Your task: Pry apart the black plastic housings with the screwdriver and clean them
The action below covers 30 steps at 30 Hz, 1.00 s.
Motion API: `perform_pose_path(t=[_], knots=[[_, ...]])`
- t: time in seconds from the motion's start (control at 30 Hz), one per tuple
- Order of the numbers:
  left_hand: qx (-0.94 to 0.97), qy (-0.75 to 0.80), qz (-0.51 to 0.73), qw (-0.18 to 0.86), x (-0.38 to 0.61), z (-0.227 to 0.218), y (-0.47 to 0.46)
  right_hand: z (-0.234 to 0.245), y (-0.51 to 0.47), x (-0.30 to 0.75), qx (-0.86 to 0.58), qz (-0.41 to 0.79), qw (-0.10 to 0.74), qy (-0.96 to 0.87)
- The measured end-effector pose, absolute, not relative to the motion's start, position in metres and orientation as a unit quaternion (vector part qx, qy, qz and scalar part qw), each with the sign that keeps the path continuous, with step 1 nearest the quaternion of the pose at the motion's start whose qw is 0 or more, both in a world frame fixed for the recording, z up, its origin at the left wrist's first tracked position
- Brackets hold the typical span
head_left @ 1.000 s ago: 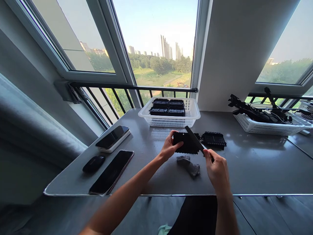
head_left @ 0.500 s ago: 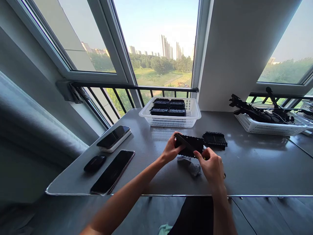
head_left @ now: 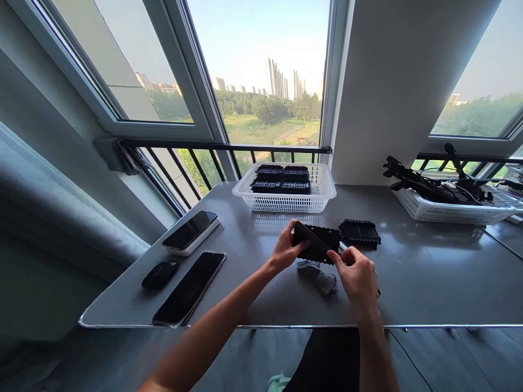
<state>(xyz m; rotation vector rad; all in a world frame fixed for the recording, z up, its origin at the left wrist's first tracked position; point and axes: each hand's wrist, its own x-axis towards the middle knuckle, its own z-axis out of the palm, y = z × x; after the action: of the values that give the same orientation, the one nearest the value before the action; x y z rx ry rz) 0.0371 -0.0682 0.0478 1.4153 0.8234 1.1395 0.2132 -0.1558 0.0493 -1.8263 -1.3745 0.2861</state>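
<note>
My left hand (head_left: 286, 247) grips the left end of a black plastic piece (head_left: 326, 236) with notched edges, held tilted above the desk. My right hand (head_left: 356, 273) is closed around the handle of a long flat dark tool that looks like a file (head_left: 312, 239). Its blade lies slantwise across the face of the piece, and a yellow bit of handle (head_left: 378, 293) shows behind the hand. A small pale part by the right fingers is too small to name. Crumpled grey cloth (head_left: 322, 279) lies below the hands. A similar black piece (head_left: 360, 233) rests just right of them.
A white plastic basket (head_left: 286, 204) with several black pieces stands at the back by the window railing. At left are two phones (head_left: 191, 287) (head_left: 192, 228), one on a white box, and a black mouse (head_left: 160, 274). Another white basket (head_left: 445, 213) holds black gear and cables.
My right hand has shifted slightly right and down with the file, whose blade has slid a little across the black piece. My left hand keeps its grip almost unmoved.
</note>
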Motion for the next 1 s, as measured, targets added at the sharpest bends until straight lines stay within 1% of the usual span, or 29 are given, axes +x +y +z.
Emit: perform_pose_path(t=[0.17, 0.27, 0.37, 0.47, 0.63, 0.73, 0.83, 1.0], knots=[[0.576, 0.370, 0.482, 0.547, 0.037, 0.048, -0.067, 0.048, -0.157, 0.240, -0.740, 0.101, 0.430, -0.508], [0.570, 0.374, 0.479, 0.552, 0.038, 0.049, -0.067, 0.048, -0.158, 0.239, -0.731, 0.092, 0.433, -0.520], [0.570, 0.368, 0.476, 0.559, 0.038, 0.049, -0.068, 0.049, -0.158, 0.228, -0.706, 0.113, 0.429, -0.552], [0.566, 0.366, 0.480, 0.561, 0.037, 0.049, -0.068, 0.049, -0.156, 0.227, -0.710, 0.124, 0.429, -0.545], [0.557, 0.372, 0.485, 0.562, 0.037, 0.050, -0.067, 0.049, -0.159, 0.248, -0.742, 0.100, 0.454, -0.483], [0.559, 0.375, 0.480, 0.563, 0.037, 0.049, -0.067, 0.050, -0.162, 0.246, -0.708, 0.124, 0.474, -0.509], [0.565, 0.368, 0.480, 0.561, 0.037, 0.048, -0.068, 0.050, -0.162, 0.234, -0.687, 0.135, 0.464, -0.542], [0.569, 0.371, 0.489, 0.547, 0.036, 0.047, -0.067, 0.049, -0.158, 0.239, -0.725, 0.102, 0.445, -0.516]])
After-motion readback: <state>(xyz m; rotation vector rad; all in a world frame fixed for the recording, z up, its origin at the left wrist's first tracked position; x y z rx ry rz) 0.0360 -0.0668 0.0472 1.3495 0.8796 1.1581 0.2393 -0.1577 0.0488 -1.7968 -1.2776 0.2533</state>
